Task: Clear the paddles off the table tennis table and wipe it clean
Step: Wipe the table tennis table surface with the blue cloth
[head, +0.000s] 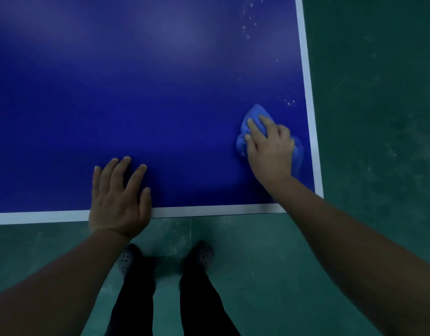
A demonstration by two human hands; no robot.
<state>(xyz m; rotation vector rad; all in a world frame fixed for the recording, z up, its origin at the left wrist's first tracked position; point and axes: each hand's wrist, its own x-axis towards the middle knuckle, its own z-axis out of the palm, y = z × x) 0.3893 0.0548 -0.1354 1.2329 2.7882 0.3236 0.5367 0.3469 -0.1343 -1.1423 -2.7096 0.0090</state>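
Note:
The blue table tennis table (148, 93) fills the upper part of the view, with a white line along its near and right edges. My right hand (269, 149) grips a crumpled blue cloth (256, 113) and presses it on the table near the right front corner. My left hand (119, 197) rests flat on the near edge, fingers spread and straight. Small white specks (289, 102) lie on the surface just beyond the cloth, and more specks (248, 23) sit further back by the right edge. No paddle is in view.
A green floor (378, 117) surrounds the table on the right and in front. My legs in dark trousers and perforated clog shoes (204, 255) stand close to the near edge.

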